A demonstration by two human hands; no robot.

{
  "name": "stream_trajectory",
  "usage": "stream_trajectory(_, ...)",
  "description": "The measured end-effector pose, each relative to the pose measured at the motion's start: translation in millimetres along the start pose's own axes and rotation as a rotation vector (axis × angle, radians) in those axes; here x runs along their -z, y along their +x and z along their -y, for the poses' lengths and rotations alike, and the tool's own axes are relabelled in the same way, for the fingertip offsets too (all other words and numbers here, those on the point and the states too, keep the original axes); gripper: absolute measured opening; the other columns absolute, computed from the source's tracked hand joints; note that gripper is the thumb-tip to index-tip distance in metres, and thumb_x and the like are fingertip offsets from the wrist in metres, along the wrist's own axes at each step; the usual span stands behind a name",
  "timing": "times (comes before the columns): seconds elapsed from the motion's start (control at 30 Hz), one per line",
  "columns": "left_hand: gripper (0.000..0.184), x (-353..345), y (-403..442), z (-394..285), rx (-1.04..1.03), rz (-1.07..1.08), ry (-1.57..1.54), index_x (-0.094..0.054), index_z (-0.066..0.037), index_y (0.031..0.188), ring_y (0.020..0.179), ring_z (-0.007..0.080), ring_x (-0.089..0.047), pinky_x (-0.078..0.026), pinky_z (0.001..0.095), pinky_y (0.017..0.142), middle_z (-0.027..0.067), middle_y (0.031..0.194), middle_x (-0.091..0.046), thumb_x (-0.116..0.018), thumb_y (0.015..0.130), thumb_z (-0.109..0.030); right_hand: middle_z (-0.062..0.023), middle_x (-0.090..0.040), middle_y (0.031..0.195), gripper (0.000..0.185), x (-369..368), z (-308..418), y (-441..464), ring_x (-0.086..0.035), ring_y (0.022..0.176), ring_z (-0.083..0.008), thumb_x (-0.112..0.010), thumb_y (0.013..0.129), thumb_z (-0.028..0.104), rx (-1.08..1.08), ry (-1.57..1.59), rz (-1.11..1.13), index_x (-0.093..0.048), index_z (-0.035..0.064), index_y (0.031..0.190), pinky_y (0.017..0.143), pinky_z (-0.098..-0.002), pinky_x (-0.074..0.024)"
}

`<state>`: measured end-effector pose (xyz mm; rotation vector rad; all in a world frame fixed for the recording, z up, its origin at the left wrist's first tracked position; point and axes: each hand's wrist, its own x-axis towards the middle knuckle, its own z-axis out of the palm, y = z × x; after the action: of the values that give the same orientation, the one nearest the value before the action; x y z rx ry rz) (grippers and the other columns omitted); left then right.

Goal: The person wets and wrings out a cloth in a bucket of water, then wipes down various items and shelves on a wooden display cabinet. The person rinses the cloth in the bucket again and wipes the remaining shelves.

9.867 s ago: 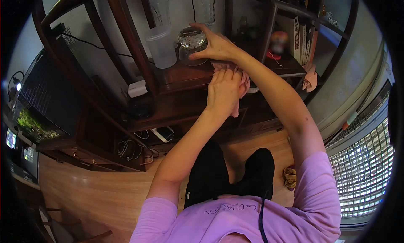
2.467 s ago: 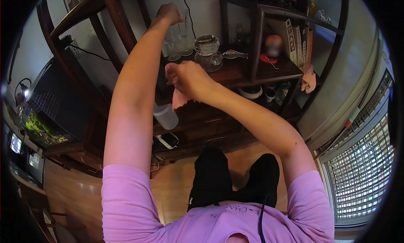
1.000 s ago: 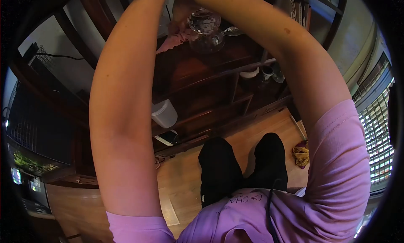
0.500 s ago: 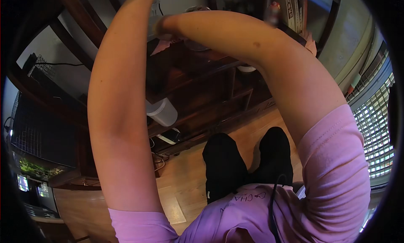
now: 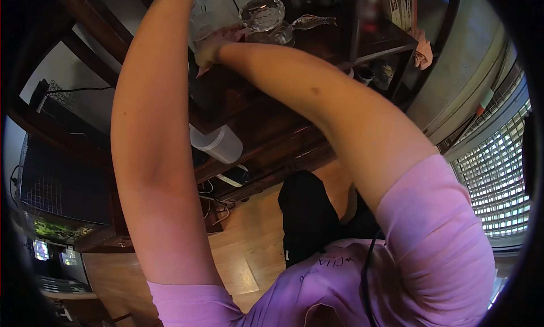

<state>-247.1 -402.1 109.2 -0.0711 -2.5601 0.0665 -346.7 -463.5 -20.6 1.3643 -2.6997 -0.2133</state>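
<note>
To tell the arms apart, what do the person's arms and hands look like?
The left arm and right arm have short lilac sleeves; the right bears a spot. The right hand looks ungloved; the left hand is out of view.

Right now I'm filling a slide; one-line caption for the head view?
Right hand holding pink cloth at a dark wooden shelf, near a faceted glass ornament and fish figurine.

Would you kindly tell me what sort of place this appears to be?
Probably a home living room, judging by the dark wooden display cabinet bearing a crystal ornament, what looks like a planted aquarium at left, and the wood-look floor.
</note>
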Motion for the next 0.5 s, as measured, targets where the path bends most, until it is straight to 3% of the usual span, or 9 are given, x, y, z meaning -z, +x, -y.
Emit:
stream_trajectory(0.07,0.037,-8.4,10.2,5.1,-0.008,0.013,-0.006,-0.073,-0.005,0.096,0.089,0.0310,-0.069,-0.055,0.0391,0.082,0.0175,0.094,-0.071,-0.079,0.073,-0.034,-0.0122,-0.058,0.132,0.065,-1.0,3.0,-13.6,-0.051,0.125,-0.0360,-0.078,0.073,0.047,-0.160,0.171,-0.279,-0.064,0.0062,0.121,0.096,-0.0577,-0.0424)
stream_trajectory(0.1,0.037,-10.1,10.7,7.0,-0.008,0.024,-0.007,-0.073,-0.005,0.096,0.089,0.0309,-0.069,-0.055,0.0391,0.081,0.0174,0.094,-0.071,-0.079,0.073,-0.034,-0.0122,-0.058,0.132,0.065,0.2,2.6,-11.4,-0.051,0.125,-0.0360,-0.078,0.073,0.047,-0.161,0.179,-0.276,-0.064,0.0062,0.121,0.096,-0.0577,-0.0424)
stream_trajectory(0.17,0.037,-10.2,12.2,8.8,-0.015,0.034,-0.009,-0.073,-0.005,0.096,0.089,0.0308,-0.069,-0.055,0.0390,0.081,0.0173,0.094,-0.071,-0.079,0.073,-0.034,-0.0176,-0.040,0.148,0.096,9.0,1.9,-5.7,-0.029,0.138,-0.0484,-0.076,0.069,0.060,-0.155,0.189,-0.006,-0.042,0.0105,0.144,0.106,-0.0731,-0.0191)
stream_trajectory(0.3,0.037,-2.7,8.5,6.2,-0.016,0.046,-0.022,-0.073,-0.005,0.095,0.088,0.0306,-0.069,-0.055,0.0389,0.081,0.0170,0.093,-0.071,-0.079,0.073,-0.034,-0.0194,-0.047,0.142,0.103,-8.5,9.3,2.6,-0.035,0.135,-0.0468,-0.077,0.066,0.063,0.009,0.181,-0.109,-0.038,0.0091,0.146,0.106,-0.0718,-0.0210)
stream_trajectory(0.47,0.037,2.8,13.3,15.4,0.004,0.047,-0.019,-0.074,-0.006,0.095,0.088,0.0303,-0.069,-0.055,0.0387,0.081,0.0166,0.093,-0.071,-0.079,0.073,-0.035,-0.0021,-0.057,0.134,0.080,10.8,17.8,-38.6,-0.047,0.129,-0.0293,-0.070,0.076,0.057,0.330,0.005,-0.120,-0.043,0.0184,0.142,0.101,-0.0491,-0.0420)
stream_trajectory(0.5,0.037,7.3,11.8,15.1,0.009,0.048,-0.016,-0.074,-0.006,0.095,0.088,0.0302,-0.069,-0.055,0.0386,0.081,0.0165,0.093,-0.071,-0.079,0.073,-0.035,-0.0021,-0.057,0.134,0.080,6.1,16.4,-31.5,-0.047,0.129,-0.0293,-0.070,0.076,0.057,0.337,0.005,-0.126,-0.043,0.0184,0.142,0.101,-0.0491,-0.0420)
